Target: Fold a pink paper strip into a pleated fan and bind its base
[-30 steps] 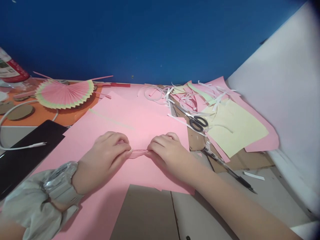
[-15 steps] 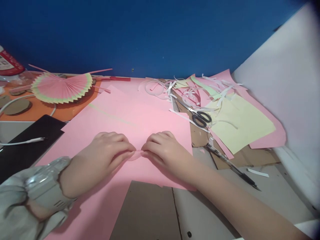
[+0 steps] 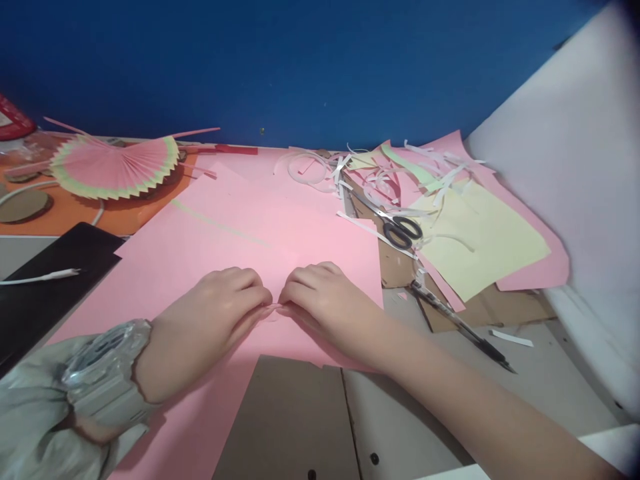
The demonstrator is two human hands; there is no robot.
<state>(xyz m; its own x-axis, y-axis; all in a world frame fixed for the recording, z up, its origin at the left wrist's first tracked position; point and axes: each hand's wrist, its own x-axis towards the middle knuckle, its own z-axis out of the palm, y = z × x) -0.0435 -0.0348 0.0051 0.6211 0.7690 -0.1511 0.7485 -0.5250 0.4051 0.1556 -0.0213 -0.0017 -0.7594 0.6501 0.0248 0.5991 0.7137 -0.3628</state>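
Note:
My left hand and my right hand rest on a large pink paper sheet, fingertips almost meeting. Both pinch a small pink paper strip between them; only a sliver of it shows. A clear-cased watch sits on my left wrist above a grey sleeve. Both hands have their fingers curled and closed.
A pleated pink and yellow paper fan lies at the back left. Black-handled scissors, paper scraps, a yellow sheet and a pen lie to the right. A black slab with a white cable sits left. Brown cardboard lies in front.
My hands have moved closer together, and the pink strip between them has been shortened to a sliver. The view shifted slightly.

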